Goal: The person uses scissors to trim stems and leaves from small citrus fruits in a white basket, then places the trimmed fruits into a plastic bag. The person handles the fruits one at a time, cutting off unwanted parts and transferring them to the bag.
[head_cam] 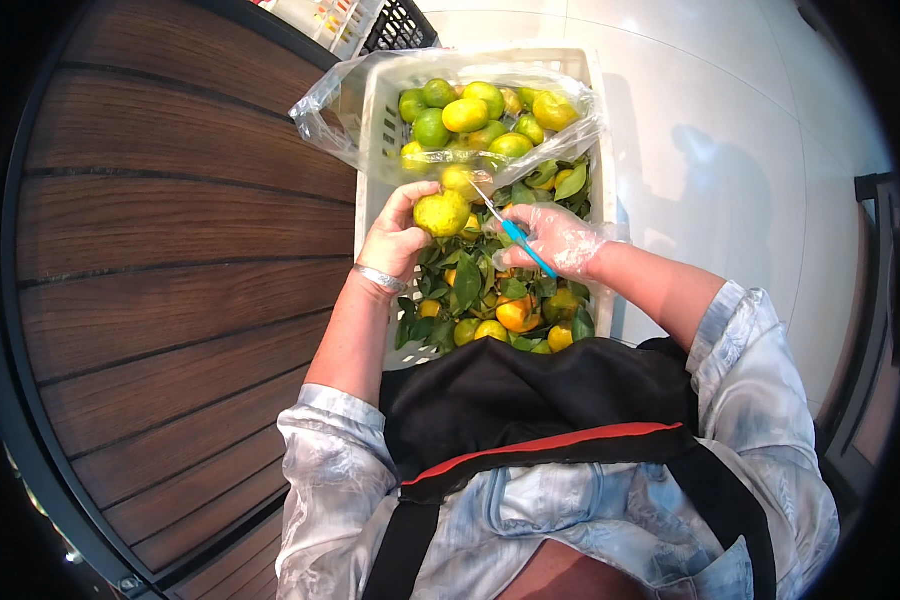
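My bare left hand [399, 238] holds a yellow-green citrus fruit [441, 214] over a white plastic crate [600, 90]. In my right hand [559, 238], which wears a clear plastic glove, is a slim tool with blue handles [523, 244], apparently small scissors. Its narrow metal tip points away from me, beside another yellow fruit [456, 178] just beyond the held one. An open clear plastic bag [330, 112] lies over the crate's far half, with several green and yellow citrus fruits [465, 115] in it. Leafy citrus fruits [517, 313] fill the near half.
On the left runs a brown slatted wooden surface [195, 217] with a dark metal frame. Beyond the crate stand a white basket [330, 22] and a black basket [399, 30]. Pale floor tiles [690, 112] lie to the right, with a dark frame [870, 225] at the far right.
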{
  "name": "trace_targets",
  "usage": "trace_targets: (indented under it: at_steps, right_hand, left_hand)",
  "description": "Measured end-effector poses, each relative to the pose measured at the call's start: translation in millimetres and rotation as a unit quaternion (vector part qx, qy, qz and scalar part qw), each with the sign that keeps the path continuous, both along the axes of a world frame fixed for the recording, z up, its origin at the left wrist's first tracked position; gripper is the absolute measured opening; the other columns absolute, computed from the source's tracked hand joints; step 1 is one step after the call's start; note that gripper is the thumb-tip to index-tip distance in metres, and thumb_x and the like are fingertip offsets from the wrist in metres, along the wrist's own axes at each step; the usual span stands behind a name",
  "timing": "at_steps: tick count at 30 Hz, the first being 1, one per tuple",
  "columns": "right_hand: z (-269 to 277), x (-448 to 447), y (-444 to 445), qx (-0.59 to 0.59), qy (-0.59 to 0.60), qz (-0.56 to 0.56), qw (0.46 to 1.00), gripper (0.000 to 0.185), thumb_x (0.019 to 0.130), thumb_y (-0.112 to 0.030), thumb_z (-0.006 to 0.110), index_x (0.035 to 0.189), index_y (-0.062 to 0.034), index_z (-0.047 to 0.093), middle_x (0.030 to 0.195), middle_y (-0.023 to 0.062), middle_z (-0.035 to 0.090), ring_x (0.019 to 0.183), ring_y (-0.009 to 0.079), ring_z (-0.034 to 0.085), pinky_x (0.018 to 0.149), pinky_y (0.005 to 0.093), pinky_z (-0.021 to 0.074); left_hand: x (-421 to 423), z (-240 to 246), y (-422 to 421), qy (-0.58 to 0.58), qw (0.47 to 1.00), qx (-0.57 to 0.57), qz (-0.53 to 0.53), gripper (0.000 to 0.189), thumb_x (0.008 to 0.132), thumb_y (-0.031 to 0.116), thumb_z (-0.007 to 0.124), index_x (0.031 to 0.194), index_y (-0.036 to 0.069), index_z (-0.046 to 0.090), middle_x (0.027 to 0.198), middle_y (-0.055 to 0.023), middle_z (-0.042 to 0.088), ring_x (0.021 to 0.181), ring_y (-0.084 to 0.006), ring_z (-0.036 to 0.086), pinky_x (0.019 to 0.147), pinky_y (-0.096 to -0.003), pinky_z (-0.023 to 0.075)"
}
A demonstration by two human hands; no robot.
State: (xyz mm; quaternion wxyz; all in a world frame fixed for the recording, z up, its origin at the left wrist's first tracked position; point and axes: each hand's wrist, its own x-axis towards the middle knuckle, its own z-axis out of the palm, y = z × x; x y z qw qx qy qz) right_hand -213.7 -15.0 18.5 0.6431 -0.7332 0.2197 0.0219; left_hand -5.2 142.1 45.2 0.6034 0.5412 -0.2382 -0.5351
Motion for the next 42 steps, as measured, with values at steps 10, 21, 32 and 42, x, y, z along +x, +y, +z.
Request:
trace_targets:
  at_steps: [10, 21, 32, 42]
  right_hand:
    - [28, -3, 6, -0.210, 0.033, 0.130, 0.968, 0.045, 0.075, -0.034, 0.079, 0.111, -0.0092, 0.066, 0.094, 0.0168, 0.070, 0.093, 0.0357, 0.067, 0.081, 0.0448, 0.0520]
    - [32, 1, -6, -0.213, 0.123, 0.192, 0.950, 0.038, 0.078, -0.034, 0.080, 0.104, -0.0096, 0.069, 0.090, 0.0156, 0.071, 0.090, 0.0341, 0.069, 0.078, 0.0450, 0.0525]
    - [18, 5, -7, -0.130, 0.167, 0.142, 0.967, 0.033, 0.075, -0.034, 0.081, 0.093, -0.0078, 0.072, 0.086, 0.0161, 0.071, 0.083, 0.0330, 0.070, 0.078, 0.0429, 0.0543]
    - [-1, 8, -10, 0.147, 0.150, -0.041, 0.977, 0.033, 0.085, -0.007, 0.070, 0.117, -0.0047, 0.062, 0.062, 0.0000, 0.051, 0.051, 0.0101, 0.049, 0.045, 0.0284, 0.0411]
  left_hand:
    - [6, -15, 25, 0.025, 0.994, 0.089, -0.050, 0.087, 0.067, 0.001, 0.064, 0.148, 0.010, 0.033, 0.133, -0.0148, 0.052, 0.127, -0.0292, 0.051, 0.106, -0.0403, 0.0436]
    - [18, 2, 26, 0.034, 0.977, 0.185, -0.100, 0.065, 0.076, 0.005, 0.063, 0.139, 0.008, 0.049, 0.122, -0.0103, 0.061, 0.105, -0.0200, 0.064, 0.087, -0.0326, 0.0567]
    - [56, 38, -110, -0.210, 0.954, 0.123, 0.175, 0.044, 0.088, 0.005, 0.070, 0.129, 0.005, 0.055, 0.110, -0.0101, 0.065, 0.089, -0.0163, 0.064, 0.075, -0.0290, 0.0570]
    - [0, -3, -15, -0.358, 0.896, 0.204, -0.167, 0.011, 0.090, 0.011, 0.069, 0.098, 0.004, 0.069, 0.080, -0.0018, 0.068, 0.073, -0.0121, 0.065, 0.066, -0.0283, 0.0524]
